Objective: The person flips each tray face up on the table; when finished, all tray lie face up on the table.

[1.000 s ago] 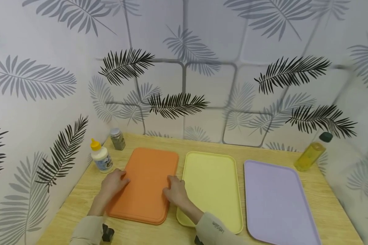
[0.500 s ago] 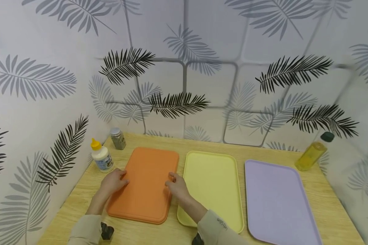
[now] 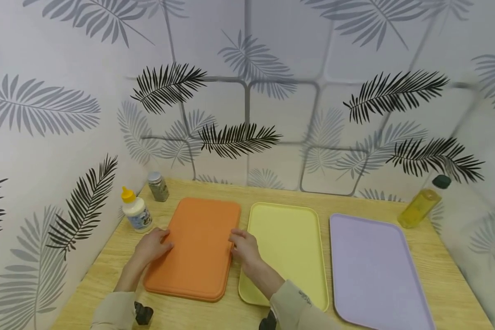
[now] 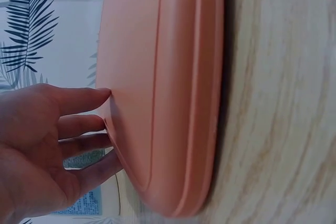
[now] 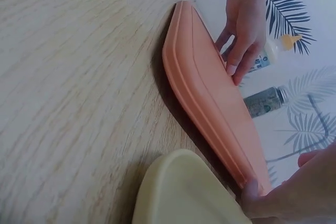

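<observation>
An orange tray (image 3: pixel 198 247) lies face down on the wooden table, its underside up and its edge stepped in the left wrist view (image 4: pixel 173 77). My left hand (image 3: pixel 151 247) is at its left edge; in the left wrist view its thumb and fairly straight fingertips touch the tray's border. At the opposite edge is my right hand (image 3: pixel 246 250), fingers loosely bent. In the right wrist view the thumb (image 5: pixel 251 188) of that hand meets the tray's rim. Part of the right hand overlaps a yellow tray (image 3: pixel 288 247) in the head view.
Right of the yellow tray lies a lilac tray (image 3: pixel 375 266). A white glue bottle with a yellow cap (image 3: pixel 137 211) and a small jar (image 3: pixel 158 187) stand at the back left. A bottle of yellow liquid (image 3: pixel 420 206) stands at the back right, by the patterned wall (image 3: pixel 288 169).
My right hand has shifted rightward and slightly away from me, from over the orange tray's right border to its edge. The left hand and trays have stayed put.
</observation>
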{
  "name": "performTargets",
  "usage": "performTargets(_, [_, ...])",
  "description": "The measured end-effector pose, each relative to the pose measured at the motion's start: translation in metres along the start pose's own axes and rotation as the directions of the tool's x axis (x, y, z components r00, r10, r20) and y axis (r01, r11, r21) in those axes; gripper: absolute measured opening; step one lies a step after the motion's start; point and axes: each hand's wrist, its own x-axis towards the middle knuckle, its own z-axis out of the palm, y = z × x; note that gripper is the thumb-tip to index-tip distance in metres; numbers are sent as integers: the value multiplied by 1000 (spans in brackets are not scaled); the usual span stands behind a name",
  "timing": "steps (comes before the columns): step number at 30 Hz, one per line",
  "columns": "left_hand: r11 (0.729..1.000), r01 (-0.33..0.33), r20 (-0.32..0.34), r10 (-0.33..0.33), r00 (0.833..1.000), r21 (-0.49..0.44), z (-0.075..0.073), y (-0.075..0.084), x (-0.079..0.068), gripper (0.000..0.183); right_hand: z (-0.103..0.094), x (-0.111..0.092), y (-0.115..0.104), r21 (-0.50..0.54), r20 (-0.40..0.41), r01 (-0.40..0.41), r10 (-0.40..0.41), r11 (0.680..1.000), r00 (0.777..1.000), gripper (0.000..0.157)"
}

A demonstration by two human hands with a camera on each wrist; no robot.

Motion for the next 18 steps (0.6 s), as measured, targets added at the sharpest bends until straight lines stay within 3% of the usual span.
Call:
performTargets(11, [999,25,2,-25,1000,-19,-1,-1,-1,49,-10,0,-4,160,22,-13,9,987,1000,42])
performTargets(18, [999,4,-8,-5,1000,-39,0,-2,-2,47,-16,-4,-5,181,25,77,-83,980,996,42])
